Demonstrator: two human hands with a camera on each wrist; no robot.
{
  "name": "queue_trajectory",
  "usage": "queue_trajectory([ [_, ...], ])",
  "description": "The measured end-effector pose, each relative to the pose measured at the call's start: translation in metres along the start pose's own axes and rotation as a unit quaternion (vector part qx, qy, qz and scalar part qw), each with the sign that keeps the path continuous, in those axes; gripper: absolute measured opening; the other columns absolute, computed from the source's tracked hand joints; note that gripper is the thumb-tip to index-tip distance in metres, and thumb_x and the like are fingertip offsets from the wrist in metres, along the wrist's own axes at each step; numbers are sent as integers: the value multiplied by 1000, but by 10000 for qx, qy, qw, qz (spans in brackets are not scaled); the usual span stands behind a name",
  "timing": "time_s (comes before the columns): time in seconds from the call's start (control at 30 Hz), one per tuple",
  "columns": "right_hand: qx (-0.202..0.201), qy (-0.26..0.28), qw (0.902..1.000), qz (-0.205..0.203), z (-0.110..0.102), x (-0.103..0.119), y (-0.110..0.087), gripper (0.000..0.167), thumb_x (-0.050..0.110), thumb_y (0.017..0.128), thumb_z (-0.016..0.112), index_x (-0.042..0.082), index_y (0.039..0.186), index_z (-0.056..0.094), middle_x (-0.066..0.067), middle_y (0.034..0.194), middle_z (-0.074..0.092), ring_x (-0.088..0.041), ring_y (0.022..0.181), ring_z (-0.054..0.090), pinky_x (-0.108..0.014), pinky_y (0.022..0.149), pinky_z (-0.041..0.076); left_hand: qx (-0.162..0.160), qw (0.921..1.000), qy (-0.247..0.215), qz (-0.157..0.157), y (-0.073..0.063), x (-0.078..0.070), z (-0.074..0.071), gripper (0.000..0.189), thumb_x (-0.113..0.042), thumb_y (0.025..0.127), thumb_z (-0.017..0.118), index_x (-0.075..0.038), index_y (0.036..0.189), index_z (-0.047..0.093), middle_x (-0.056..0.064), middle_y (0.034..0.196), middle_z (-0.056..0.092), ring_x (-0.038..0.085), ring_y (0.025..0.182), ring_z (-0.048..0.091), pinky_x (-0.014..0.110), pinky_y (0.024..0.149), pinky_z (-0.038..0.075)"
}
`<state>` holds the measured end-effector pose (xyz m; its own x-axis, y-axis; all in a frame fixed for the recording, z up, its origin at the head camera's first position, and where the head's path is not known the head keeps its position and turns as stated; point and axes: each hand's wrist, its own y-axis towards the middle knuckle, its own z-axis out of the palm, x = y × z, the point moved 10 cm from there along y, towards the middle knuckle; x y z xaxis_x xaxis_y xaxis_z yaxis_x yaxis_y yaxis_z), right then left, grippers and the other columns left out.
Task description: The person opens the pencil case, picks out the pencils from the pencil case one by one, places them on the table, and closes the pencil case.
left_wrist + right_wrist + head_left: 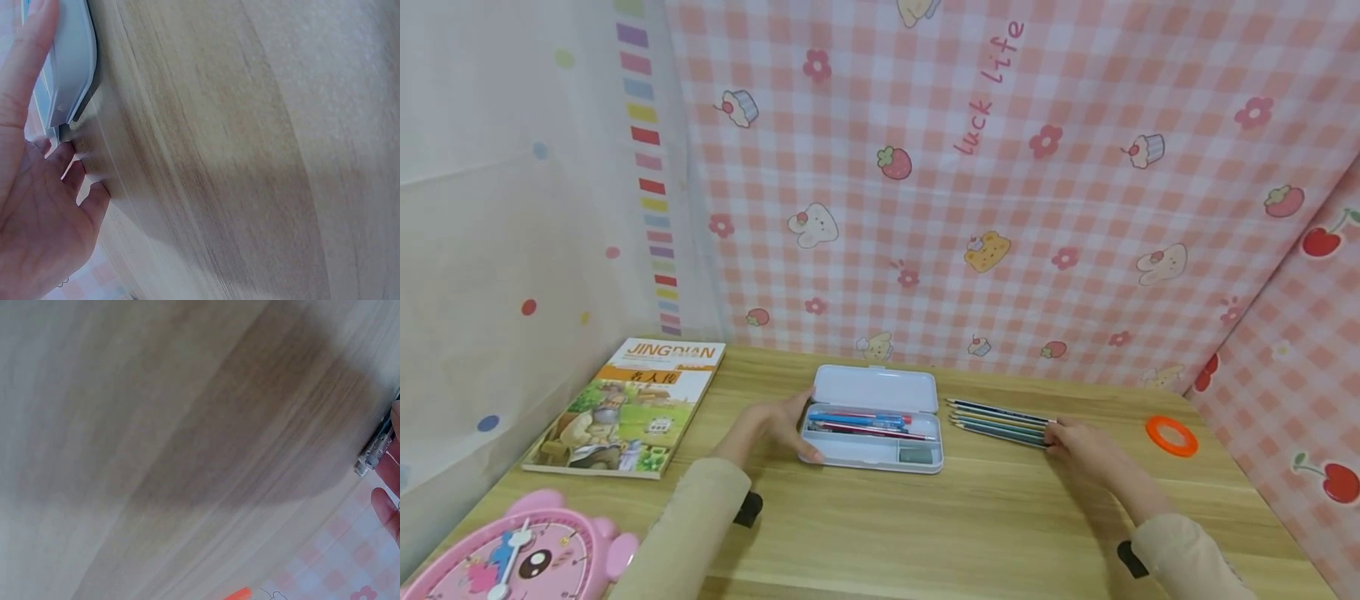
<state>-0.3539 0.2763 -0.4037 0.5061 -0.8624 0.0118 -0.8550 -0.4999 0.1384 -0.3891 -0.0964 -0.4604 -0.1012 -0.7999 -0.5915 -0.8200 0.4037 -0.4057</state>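
A white pencil case (876, 392) lies with its lid folded back on the table. Several pens and pencils (868, 419) fill its long compartment, and a grey-green block (916, 455) sits in the small one at front right. My left hand (775, 423) holds the case's left end, thumb at the front corner and fingers towards the back; the left wrist view shows the thumb along the case edge (78, 56). To the right, my right hand (1086, 450) pinches several pencils (1000, 422) by their blunt ends, tips pointing left. Only fingertips and pencil ends (375, 452) show in the right wrist view.
An orange ring (1183, 450) lies right of the right hand. A book (625, 408) is at the left, with a pink clock (561, 542) in front of it. Checked cloth (1000, 192) hangs along the table's back edge.
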Motion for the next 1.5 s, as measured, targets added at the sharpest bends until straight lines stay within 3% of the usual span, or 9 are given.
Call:
queue_trajectory([
  [0.23, -99, 53, 9999, 55, 0, -2, 0, 9, 11, 81, 67, 14, 80, 58, 5, 77, 53, -7, 67, 51, -26, 57, 45, -91, 10000, -18, 31, 17, 16, 1, 142, -57, 48, 82, -5, 147, -4, 22, 152, 7, 35, 140, 11, 48, 115, 14],
  [0.5, -284, 10, 9995, 104, -3, 1, 4, 11, 8, 78, 69, 13, 81, 60, 3, 77, 56, -12, 69, 56, -31, 60, 48, -57, 10000, -6, -28, 8, 8, 0, 136, -54, 53, 82, -5, 147, -5, 22, 152, 5, 35, 141, 9, 47, 115, 13],
  [0.7, -130, 105, 9994, 288, -1, 10, 16, 8, 12, 80, 69, 11, 85, 62, 1, 80, 58, -16, 72, 59, -35, 64, 50, -108, 9999, 3, -20, 14, 15, -1, 139, -56, 51, 82, -5, 147, -4, 21, 153, 6, 34, 141, 9, 46, 115, 13],
  [0.87, 21, 263, 9995, 178, 2, 33, 32, 9, 13, 81, 68, 11, 87, 62, 0, 82, 59, -14, 74, 58, -33, 65, 50, -89, 10000, 8, -6, 11, 14, -1, 140, -58, 49, 81, -4, 146, -4, 21, 153, 6, 35, 141, 9, 47, 115, 13],
  [1.1, -610, 315, 9960, -572, -5, 81, 59, 14, 11, 78, 71, 9, 90, 64, -2, 82, 61, -16, 74, 60, -33, 65, 51, 18, 9999, 90, -95, -7, -4, -1, 128, -46, 62, 80, -1, 146, -6, 24, 152, 3, 37, 140, 8, 48, 115, 13],
  [1.2, -696, 412, 9933, -827, -6, 102, 71, 14, 11, 78, 70, 8, 91, 65, -2, 82, 62, -16, 74, 60, -32, 66, 52, -30, 10000, 21, -71, -11, -10, -2, 124, -40, 65, 80, 1, 145, -5, 26, 151, 5, 39, 139, 10, 50, 114, 14],
  [1.5, 66, 813, 9902, -1134, 13, 149, 102, 17, 23, 86, 63, 8, 90, 70, -1, 84, 69, -12, 76, 61, -29, 72, 52, -135, 9999, 25, -79, -10, -10, -3, 122, -36, 65, 81, 3, 145, -3, 27, 150, 10, 39, 139, 13, 49, 114, 15],
])
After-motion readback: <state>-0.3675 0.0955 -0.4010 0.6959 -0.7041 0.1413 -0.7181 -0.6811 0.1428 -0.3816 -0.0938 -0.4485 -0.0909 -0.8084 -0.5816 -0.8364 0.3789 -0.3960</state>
